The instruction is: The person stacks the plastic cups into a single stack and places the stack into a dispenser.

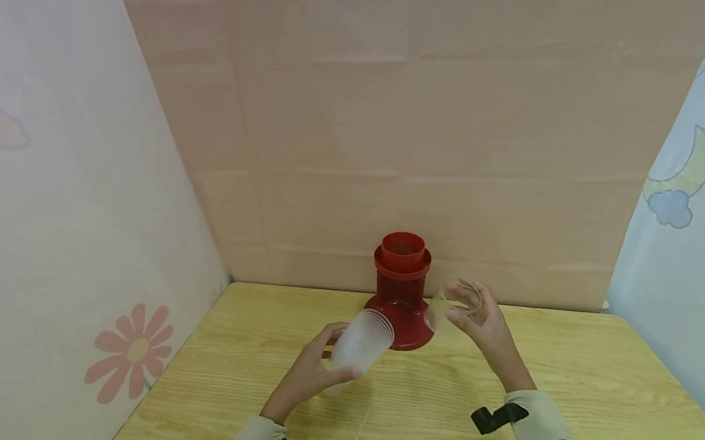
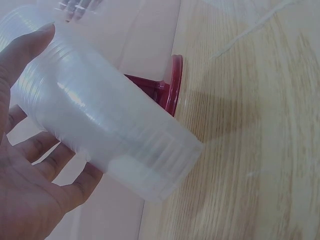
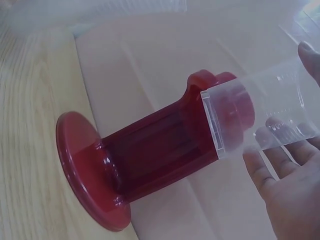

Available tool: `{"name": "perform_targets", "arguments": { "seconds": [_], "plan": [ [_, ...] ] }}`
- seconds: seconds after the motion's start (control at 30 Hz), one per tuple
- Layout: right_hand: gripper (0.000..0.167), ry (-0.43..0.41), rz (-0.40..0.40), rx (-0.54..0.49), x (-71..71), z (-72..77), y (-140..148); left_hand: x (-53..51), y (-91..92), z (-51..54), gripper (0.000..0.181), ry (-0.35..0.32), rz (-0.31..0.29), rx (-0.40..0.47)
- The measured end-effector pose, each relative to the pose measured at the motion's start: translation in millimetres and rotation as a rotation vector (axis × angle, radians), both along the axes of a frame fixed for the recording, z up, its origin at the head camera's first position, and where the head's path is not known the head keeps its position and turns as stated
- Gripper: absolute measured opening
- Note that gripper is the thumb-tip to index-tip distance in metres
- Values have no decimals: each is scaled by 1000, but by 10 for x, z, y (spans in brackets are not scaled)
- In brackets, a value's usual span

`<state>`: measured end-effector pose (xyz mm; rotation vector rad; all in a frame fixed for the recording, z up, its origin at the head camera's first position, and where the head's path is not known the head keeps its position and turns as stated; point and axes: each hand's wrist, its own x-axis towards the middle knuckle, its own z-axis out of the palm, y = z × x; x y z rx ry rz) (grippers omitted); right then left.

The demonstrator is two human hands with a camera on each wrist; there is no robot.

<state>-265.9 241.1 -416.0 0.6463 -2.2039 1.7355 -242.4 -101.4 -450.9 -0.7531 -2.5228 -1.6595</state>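
My left hand (image 1: pixel 312 369) grips a nested stack of clear plastic cups (image 1: pixel 364 340), tilted with the rims up and to the right. In the left wrist view the thumb and fingers curl round the stack (image 2: pixel 110 110) near its rims. A single clear cup (image 1: pixel 453 306) is held in my right hand (image 1: pixel 487 324), beside the red cup holder (image 1: pixel 402 280). That holder stands upright on a round base, its top opening facing up. In the right wrist view the single cup (image 3: pixel 270 107) overlaps the holder's top; I cannot tell whether they touch.
The wooden table (image 1: pixel 240 350) carries the holder near its back edge. A plain pinkish backdrop (image 1: pixel 400 112) rises behind it. Patterned white panels stand at the left (image 1: pixel 78 189) and right (image 1: pixel 686 291). A thin pale strip (image 1: pixel 357 433) lies at the table's front.
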Motion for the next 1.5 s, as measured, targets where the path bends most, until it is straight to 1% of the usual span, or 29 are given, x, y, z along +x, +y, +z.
{"name": "perform_targets", "arguments": {
  "seconds": [0.07,0.13,0.27,0.4,0.5,0.6,0.7,0.87,0.93,1.0,1.07,1.17,1.23,1.3,1.5],
  "plan": [
    [62,1,5,-9,17,36,-24,25,7,32,70,-6,-2,2],
    [62,6,13,-18,33,71,-45,32,10,39,70,-8,-1,2],
    [62,11,39,-40,62,129,-83,-2,0,-22,70,-2,7,-4],
    [62,7,59,-59,83,165,-104,-39,-16,-85,70,2,-5,6],
    [62,4,66,-68,100,184,-114,-48,-20,-104,70,0,-15,14],
    [61,11,73,-78,111,202,-124,-51,-17,-102,70,0,-12,7],
    [60,27,81,-84,123,218,-136,-32,-5,-69,71,1,-5,0],
    [60,48,97,-97,162,261,-171,96,15,123,68,1,-22,6],
    [60,50,100,-108,178,285,-191,132,20,177,67,6,-29,10],
    [60,55,99,-115,187,308,-209,109,20,144,67,12,-24,9],
    [60,58,96,-118,193,323,-226,94,22,135,68,13,-22,8],
    [60,63,96,-120,212,351,-253,-4,-1,7,69,21,-20,1],
    [60,72,101,-123,229,371,-278,-44,-14,-39,70,16,-22,-3],
    [60,80,115,-135,250,395,-309,-97,-30,-116,70,21,-23,-4],
    [61,96,191,-178,261,422,-404,-100,-30,-120,67,16,-23,7]
  ]
}}
